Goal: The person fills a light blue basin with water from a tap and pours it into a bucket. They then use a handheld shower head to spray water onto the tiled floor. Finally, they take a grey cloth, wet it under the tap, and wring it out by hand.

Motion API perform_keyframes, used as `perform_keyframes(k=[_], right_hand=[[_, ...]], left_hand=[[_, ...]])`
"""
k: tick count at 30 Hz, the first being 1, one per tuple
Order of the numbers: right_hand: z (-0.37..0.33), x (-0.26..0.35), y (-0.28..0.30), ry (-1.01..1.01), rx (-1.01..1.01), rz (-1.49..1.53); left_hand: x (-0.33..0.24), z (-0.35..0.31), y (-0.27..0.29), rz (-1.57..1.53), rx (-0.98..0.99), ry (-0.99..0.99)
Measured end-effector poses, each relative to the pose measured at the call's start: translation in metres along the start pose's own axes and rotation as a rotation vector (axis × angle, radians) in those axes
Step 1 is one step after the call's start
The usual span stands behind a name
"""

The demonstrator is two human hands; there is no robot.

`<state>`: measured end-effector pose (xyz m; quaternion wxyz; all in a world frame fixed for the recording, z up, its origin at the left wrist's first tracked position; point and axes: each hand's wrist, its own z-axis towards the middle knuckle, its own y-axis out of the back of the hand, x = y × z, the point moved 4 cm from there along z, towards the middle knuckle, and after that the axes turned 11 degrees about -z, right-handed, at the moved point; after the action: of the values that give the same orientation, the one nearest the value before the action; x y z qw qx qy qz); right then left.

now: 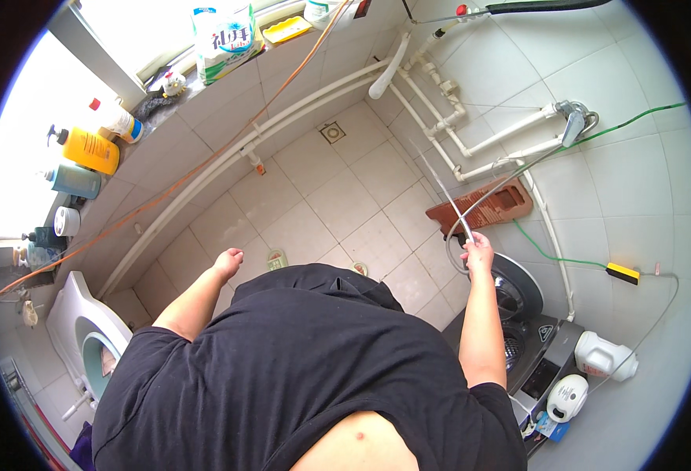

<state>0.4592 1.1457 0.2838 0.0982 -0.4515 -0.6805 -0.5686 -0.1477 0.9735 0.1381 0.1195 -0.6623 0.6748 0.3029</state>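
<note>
Here, the right hand (pixel 479 250) pinches a thin, springy hose (pixel 493 191), likely light and slippery; the left hand (pixel 228 261) hangs loosely curled, holding nothing.

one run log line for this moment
right hand: grips thin hose | left hand: empty, over floor tiles | washing machine: below right hand

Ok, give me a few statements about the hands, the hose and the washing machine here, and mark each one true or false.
1. The right hand grips a thin hose. True.
2. The left hand holds a bottle. False: it is empty, held out over the tiled floor.
3. A washing machine stands below the right hand. True.
4. The yellow bottle stands on the washing machine. False: it is on the window ledge at the left.
5. A white jug lies beside the washing machine. True.
</note>
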Motion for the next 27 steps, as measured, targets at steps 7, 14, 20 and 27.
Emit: perform_keyframes(k=[7, 14, 20, 27], right_hand=[[-0.011, 0.011, -0.003, 0.011, 0.09, 0.014], [-0.009, -0.02, 0.018, -0.097, -0.101, -0.05], [-0.018, -0.052, -0.005, -0.089, 0.035, -0.06], [-0.031, -0.05, -0.035, -0.039, 0.186, 0.07]], left_hand=[[0.007, -0.004, 0.002, -0.009, -0.011, 0.013], [0.008, -0.005, 0.003, -0.025, -0.002, 0.022], [0.009, -0.004, 0.003, -0.033, -0.005, 0.028], [0.004, 0.0, 0.004, -0.002, 0.004, 0.015]])
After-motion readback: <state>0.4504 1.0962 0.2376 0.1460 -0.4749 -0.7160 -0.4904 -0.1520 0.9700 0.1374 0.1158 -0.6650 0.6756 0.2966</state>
